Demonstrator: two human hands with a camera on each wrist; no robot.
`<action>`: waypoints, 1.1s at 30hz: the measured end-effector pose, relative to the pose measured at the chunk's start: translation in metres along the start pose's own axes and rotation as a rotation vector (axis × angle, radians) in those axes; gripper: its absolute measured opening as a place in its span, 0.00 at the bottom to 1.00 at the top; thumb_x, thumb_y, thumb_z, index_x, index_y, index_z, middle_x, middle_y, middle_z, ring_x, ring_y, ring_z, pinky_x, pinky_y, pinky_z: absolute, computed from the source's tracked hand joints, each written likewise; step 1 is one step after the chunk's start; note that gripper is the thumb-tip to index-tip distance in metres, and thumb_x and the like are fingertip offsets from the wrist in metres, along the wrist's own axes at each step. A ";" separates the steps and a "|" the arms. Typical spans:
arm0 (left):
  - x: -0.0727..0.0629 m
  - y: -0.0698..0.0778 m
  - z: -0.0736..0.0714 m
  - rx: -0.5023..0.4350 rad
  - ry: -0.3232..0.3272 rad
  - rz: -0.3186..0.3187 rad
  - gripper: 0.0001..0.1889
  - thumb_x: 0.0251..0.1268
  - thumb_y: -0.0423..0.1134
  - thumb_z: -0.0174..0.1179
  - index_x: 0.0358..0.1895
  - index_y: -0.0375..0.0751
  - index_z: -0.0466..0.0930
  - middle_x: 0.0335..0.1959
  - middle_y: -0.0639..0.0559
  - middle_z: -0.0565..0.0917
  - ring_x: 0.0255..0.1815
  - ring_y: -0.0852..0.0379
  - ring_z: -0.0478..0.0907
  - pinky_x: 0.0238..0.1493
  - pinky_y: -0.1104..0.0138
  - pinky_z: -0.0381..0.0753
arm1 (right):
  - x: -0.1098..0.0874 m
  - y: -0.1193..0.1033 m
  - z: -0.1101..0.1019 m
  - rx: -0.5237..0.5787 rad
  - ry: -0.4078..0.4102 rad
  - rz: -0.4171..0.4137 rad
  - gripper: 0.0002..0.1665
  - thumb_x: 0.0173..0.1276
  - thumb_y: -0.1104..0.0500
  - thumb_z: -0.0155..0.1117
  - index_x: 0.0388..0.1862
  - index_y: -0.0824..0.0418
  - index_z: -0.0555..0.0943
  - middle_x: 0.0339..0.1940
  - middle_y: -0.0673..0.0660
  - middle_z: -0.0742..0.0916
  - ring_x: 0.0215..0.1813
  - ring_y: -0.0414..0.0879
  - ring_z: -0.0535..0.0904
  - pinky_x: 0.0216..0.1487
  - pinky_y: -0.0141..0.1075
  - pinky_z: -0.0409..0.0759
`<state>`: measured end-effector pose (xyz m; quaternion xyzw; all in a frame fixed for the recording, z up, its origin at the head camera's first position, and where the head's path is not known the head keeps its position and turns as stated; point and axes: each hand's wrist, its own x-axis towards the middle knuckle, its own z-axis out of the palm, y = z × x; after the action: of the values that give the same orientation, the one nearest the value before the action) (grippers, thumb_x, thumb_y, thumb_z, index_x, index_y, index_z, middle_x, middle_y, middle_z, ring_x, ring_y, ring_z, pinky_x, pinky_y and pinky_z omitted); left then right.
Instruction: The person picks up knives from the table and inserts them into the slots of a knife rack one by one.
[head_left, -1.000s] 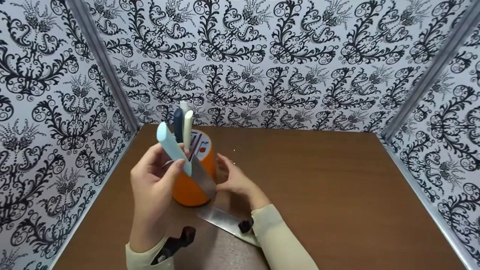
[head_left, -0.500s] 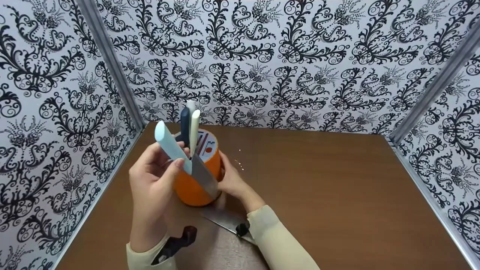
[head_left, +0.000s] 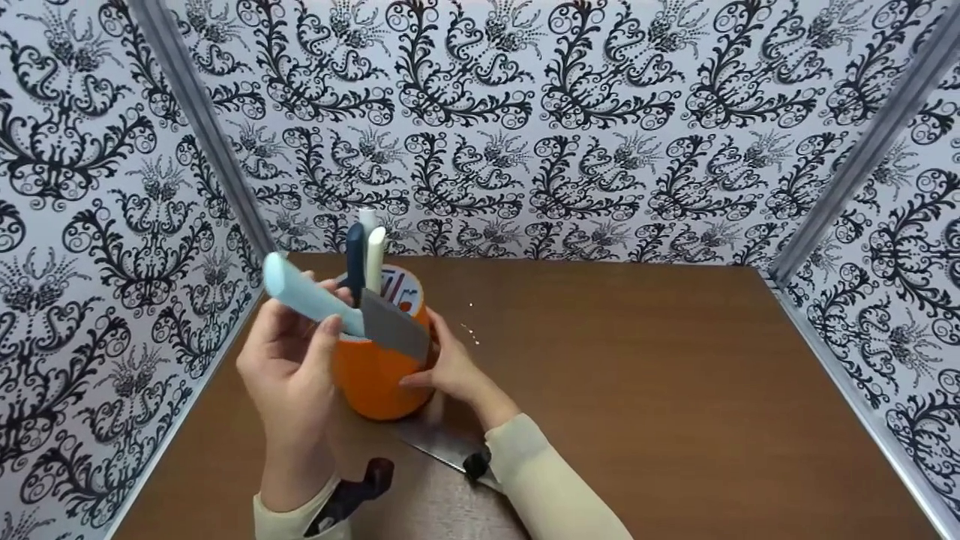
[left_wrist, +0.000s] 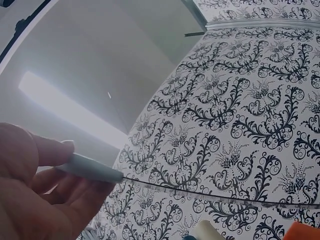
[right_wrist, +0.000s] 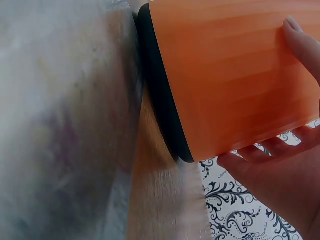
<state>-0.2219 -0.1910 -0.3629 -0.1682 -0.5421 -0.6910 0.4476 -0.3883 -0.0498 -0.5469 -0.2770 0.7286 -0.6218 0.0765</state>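
Observation:
My left hand [head_left: 289,382] pinches the pale blue handle [head_left: 307,296] of a kitchen knife between thumb and fingers. Its broad blade [head_left: 394,328] slants down to the right, overlapping the upper front of an orange knife block [head_left: 379,382] in the head view. The left wrist view shows the blade edge-on. Around the block's right side curls my right hand [head_left: 454,367], thumb across the front; the right wrist view shows the block's orange wall [right_wrist: 230,75] and dark base [right_wrist: 165,85]. A dark blue handle [head_left: 355,255], a cream handle [head_left: 376,259] and a white handle [head_left: 367,217] stand upright in the block.
Another knife [head_left: 439,450] lies on the brown table [head_left: 637,390], partly under my right forearm. A greyish surface [head_left: 435,502] shows in front of me. Patterned walls [head_left: 495,135] enclose the table at the back and sides.
The knife in my left hand has tilted flatter, its handle going left and its blade rising against the block. My right hand has closed in on the block, thumb now across its front.

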 end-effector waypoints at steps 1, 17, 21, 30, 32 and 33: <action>0.000 0.000 0.000 -0.016 0.026 0.028 0.20 0.64 0.13 0.61 0.59 0.22 0.81 0.50 0.36 0.89 0.50 0.47 0.90 0.63 0.59 0.88 | 0.000 0.000 0.000 0.001 0.002 0.000 0.74 0.48 0.62 0.91 0.87 0.43 0.55 0.79 0.53 0.75 0.82 0.51 0.69 0.86 0.52 0.62; 0.012 -0.007 0.000 -0.119 0.246 0.268 0.18 0.62 0.15 0.65 0.55 0.17 0.79 0.46 0.35 0.89 0.47 0.44 0.90 0.58 0.59 0.90 | 0.001 0.000 0.001 0.053 -0.003 -0.036 0.74 0.48 0.66 0.89 0.87 0.46 0.55 0.78 0.54 0.75 0.78 0.53 0.74 0.79 0.46 0.73; 0.013 -0.015 0.002 -0.070 0.236 0.287 0.17 0.63 0.15 0.63 0.55 0.17 0.78 0.47 0.35 0.88 0.48 0.44 0.89 0.59 0.59 0.89 | 0.001 0.000 0.001 0.047 0.003 -0.020 0.74 0.47 0.65 0.90 0.87 0.44 0.55 0.78 0.53 0.75 0.78 0.52 0.74 0.80 0.46 0.73; 0.014 -0.042 0.011 0.132 0.136 0.350 0.19 0.59 0.11 0.56 0.56 0.11 0.75 0.50 0.40 0.87 0.52 0.47 0.88 0.62 0.58 0.88 | 0.001 0.000 0.001 0.057 0.011 -0.024 0.73 0.47 0.64 0.90 0.87 0.43 0.57 0.78 0.53 0.76 0.77 0.52 0.75 0.80 0.47 0.72; 0.013 -0.047 0.013 0.169 0.112 0.377 0.19 0.58 0.11 0.57 0.55 0.10 0.74 0.50 0.36 0.86 0.54 0.48 0.88 0.62 0.59 0.88 | 0.001 0.000 0.002 0.057 0.009 -0.016 0.72 0.47 0.64 0.90 0.87 0.42 0.57 0.78 0.52 0.75 0.77 0.51 0.75 0.80 0.48 0.71; 0.013 -0.050 0.014 0.188 0.102 0.389 0.19 0.58 0.11 0.57 0.54 0.09 0.75 0.49 0.33 0.85 0.54 0.48 0.88 0.62 0.59 0.88 | 0.001 0.000 0.002 0.055 0.009 -0.012 0.72 0.48 0.63 0.90 0.87 0.42 0.57 0.79 0.51 0.75 0.77 0.51 0.75 0.81 0.48 0.71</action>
<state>-0.2721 -0.1839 -0.3786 -0.1922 -0.5382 -0.5457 0.6129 -0.3883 -0.0517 -0.5473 -0.2763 0.7100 -0.6432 0.0772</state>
